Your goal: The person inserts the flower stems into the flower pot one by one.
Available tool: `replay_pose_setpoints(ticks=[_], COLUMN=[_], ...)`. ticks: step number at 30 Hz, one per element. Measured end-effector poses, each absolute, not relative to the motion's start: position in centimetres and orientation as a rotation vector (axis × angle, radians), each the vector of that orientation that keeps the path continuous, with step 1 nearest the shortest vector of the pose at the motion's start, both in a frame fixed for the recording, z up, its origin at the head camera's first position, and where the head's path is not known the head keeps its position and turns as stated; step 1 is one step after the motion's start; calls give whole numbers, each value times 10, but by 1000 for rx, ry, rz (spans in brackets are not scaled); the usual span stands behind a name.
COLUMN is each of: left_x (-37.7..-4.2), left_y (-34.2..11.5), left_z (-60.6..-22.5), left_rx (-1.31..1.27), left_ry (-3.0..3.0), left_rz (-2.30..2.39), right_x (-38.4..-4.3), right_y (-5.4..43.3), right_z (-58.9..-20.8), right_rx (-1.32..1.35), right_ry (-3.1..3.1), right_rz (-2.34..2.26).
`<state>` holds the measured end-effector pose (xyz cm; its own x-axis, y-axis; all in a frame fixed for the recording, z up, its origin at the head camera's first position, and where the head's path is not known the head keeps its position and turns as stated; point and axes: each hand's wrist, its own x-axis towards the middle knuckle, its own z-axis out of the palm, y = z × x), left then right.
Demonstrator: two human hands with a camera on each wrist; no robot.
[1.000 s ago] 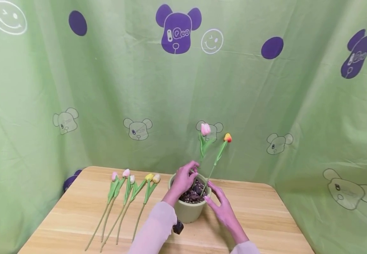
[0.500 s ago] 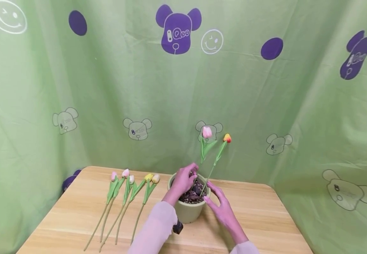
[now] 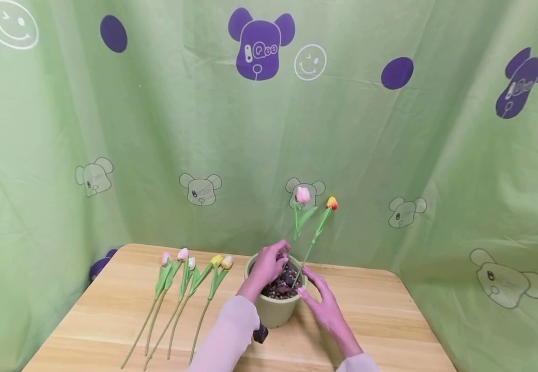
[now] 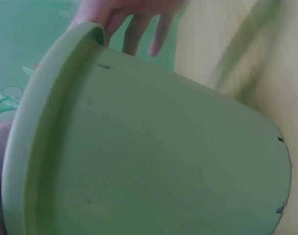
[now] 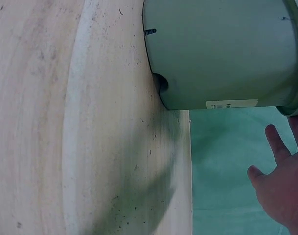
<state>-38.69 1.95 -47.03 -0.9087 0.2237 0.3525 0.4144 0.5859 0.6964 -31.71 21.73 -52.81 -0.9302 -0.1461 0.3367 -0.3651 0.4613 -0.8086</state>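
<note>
A pale green flower pot (image 3: 275,312) stands on the table, filled with dark, gritty soil (image 3: 275,291). Over its back part, my left hand (image 3: 265,267) pinches the stem of a pink tulip (image 3: 303,195), whose lower end the fingers hide. A red-and-yellow tulip (image 3: 332,203) leans to the right, its stem standing in the soil. My right hand (image 3: 326,304) is at the pot's right rim, fingertips and thumb resting along it. In the right wrist view this right hand (image 5: 283,188) has its fingers spread by the rim. The pot's side (image 4: 163,142) fills the left wrist view.
Several tulips, including a yellow one (image 3: 217,260) and a white one (image 3: 191,263), lie on the wooden table (image 3: 362,320) left of the pot. A small black object (image 3: 260,334) shows beside the left sleeve. A green patterned curtain (image 3: 352,139) surrounds the table.
The pink tulip has come down slightly, its leaves turning a little, while my left hand keeps its pinch. My right hand stays at the rim.
</note>
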Motion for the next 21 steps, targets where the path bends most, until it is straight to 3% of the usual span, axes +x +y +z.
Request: replay_pose_setpoints(ticks=[21], left_x=[-387], left_y=[20], left_z=[-474], left_rx=[-514], left_ry=[-2511], left_rz=[-1225], right_x=[-319], right_y=[217], right_z=[-533], right_rx=[458], right_ry=[-2460], right_rz=[1486])
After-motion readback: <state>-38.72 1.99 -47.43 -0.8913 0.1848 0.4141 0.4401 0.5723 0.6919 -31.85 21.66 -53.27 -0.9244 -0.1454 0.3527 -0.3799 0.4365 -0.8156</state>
